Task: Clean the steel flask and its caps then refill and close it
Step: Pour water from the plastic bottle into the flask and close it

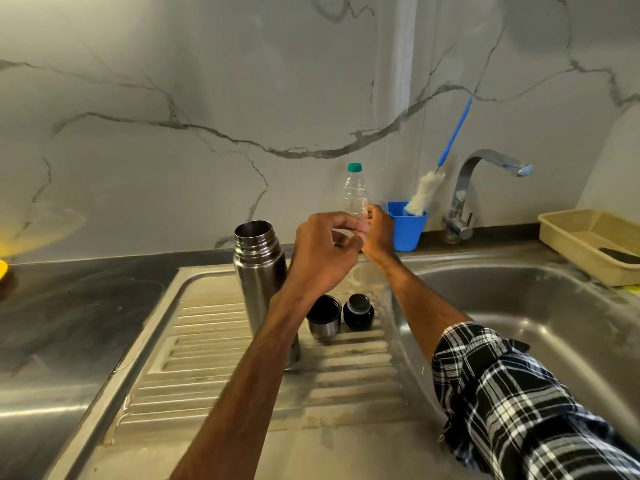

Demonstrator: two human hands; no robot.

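The lower part of a clear plastic bottle (354, 192), its green cap on, is gripped by the fingers of the right hand (379, 233) at the back edge of the drainboard (214, 358). The fingers of the left hand (323, 258) are curled just beside it; whether the bottle is touched cannot be told. The steel flask (259, 271) is stood upright and open near that back edge, with the steel cap (323, 318) and black stopper (358, 311) set apart just beside it, towards the basin side. Whether washing is done cannot be told; refilling is judged to be in hand, with pouring and closing left.
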